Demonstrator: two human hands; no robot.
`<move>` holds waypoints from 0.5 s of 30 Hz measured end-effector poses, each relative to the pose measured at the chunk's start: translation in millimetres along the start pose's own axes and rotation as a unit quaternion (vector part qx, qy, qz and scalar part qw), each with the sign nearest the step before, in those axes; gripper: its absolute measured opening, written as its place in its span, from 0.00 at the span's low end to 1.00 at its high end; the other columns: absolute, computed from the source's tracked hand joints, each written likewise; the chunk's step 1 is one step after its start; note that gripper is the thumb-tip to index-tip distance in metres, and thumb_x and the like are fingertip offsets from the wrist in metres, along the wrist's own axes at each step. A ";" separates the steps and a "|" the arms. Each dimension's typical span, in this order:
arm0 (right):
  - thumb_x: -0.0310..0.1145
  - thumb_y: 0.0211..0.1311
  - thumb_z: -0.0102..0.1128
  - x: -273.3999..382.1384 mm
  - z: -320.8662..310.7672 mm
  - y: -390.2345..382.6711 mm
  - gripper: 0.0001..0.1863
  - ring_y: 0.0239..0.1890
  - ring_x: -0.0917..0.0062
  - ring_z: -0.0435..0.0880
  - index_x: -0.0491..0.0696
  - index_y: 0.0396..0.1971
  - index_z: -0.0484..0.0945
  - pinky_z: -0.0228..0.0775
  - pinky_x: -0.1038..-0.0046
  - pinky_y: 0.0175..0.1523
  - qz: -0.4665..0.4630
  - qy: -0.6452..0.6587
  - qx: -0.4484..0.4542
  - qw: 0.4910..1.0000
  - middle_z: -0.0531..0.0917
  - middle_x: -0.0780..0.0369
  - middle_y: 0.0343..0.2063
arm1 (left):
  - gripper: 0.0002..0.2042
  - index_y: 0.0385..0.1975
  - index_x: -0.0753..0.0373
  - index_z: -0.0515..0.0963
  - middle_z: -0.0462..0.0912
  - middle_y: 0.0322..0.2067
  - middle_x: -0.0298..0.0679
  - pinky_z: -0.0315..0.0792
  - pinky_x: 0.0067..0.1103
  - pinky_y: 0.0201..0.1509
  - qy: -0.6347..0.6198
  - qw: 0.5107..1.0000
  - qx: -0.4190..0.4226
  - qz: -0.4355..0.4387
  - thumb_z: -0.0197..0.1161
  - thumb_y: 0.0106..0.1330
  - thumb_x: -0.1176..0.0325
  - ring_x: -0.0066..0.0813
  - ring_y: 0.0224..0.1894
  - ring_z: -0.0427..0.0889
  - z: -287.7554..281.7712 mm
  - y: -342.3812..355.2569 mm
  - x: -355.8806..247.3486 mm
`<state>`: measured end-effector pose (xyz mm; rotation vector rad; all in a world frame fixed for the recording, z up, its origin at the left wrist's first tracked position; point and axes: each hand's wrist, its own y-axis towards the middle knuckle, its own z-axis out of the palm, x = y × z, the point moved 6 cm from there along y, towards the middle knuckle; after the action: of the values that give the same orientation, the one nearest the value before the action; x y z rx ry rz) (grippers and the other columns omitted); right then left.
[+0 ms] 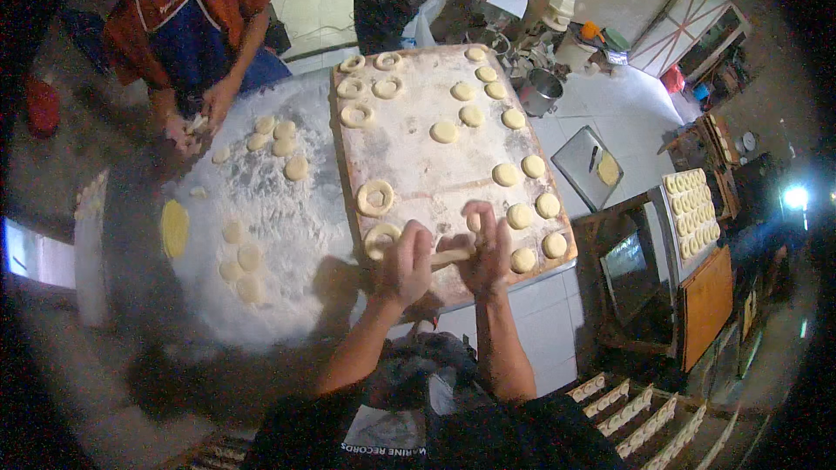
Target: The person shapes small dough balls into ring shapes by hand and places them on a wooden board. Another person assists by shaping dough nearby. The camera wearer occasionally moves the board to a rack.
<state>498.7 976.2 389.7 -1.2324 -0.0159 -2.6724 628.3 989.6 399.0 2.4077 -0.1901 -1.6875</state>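
Note:
Over the near edge of a floured wooden board (409,157), a short pale strip of dough (451,257) spans between my two hands. My left hand (405,265) is closed at one end of it, and my right hand (486,254) is bent around the other. Whether the strip is part of a ring cannot be made out, as my fingers hide its ends. Just beyond my left hand lie dough rings (375,198). Round dough pieces (520,216) sit to the right of my right hand, and one is partly hidden behind it.
At left, a floured table (287,296) holds more dough rounds (249,258) and a yellow piece (175,228). Another person's hands (196,129) work across it. To the right are a metal tray (589,167), a metal pot (541,91), a tray of dough rings (691,209) and a rack (649,422).

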 end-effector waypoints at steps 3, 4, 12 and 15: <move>0.58 0.68 0.48 1.4 0.2 -9.1 0.32 0.35 0.78 0.79 0.49 0.60 0.62 0.72 0.75 0.37 0.056 -0.350 0.108 0.929 0.72 0.59 0.48 | 0.09 0.37 0.62 0.68 0.77 0.24 0.46 0.70 0.34 0.32 0.082 0.992 0.061 -0.076 0.43 0.76 0.64 0.46 0.28 0.80 20.8 -7.7 -1.1; 0.58 0.68 0.48 6.3 -1.8 -10.8 0.33 0.39 0.79 0.78 0.48 0.62 0.63 0.71 0.78 0.38 0.048 -0.328 0.089 0.939 0.68 0.61 0.56 | 0.09 0.36 0.62 0.67 0.75 0.26 0.45 0.70 0.33 0.36 0.028 0.994 0.057 -0.091 0.42 0.75 0.67 0.42 0.30 0.78 26.1 -8.7 -3.5; 0.48 0.65 0.55 31.0 -34.0 -16.3 0.34 0.44 0.54 0.79 0.45 0.65 0.60 0.70 0.56 0.49 -0.021 -0.695 -0.073 0.715 0.79 0.48 0.43 | 0.21 0.60 0.59 0.65 0.71 0.50 0.64 0.70 0.48 0.51 0.294 0.954 -0.002 -0.059 0.53 0.72 0.56 0.66 0.51 0.75 25.3 4.4 -11.3; 0.45 0.61 0.59 29.5 -49.8 -23.7 0.35 0.39 0.53 0.78 0.43 0.64 0.62 0.68 0.51 0.44 -0.036 -0.730 -0.111 0.674 0.80 0.51 0.39 | 0.28 0.64 0.56 0.63 0.71 0.51 0.60 0.68 0.45 0.57 0.349 0.930 0.057 -0.095 0.60 0.67 0.55 0.59 0.55 0.72 25.0 -2.9 3.9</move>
<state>438.2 989.7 381.1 -3.0181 0.0299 -0.9811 606.2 989.4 386.5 3.0144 0.0597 -0.7850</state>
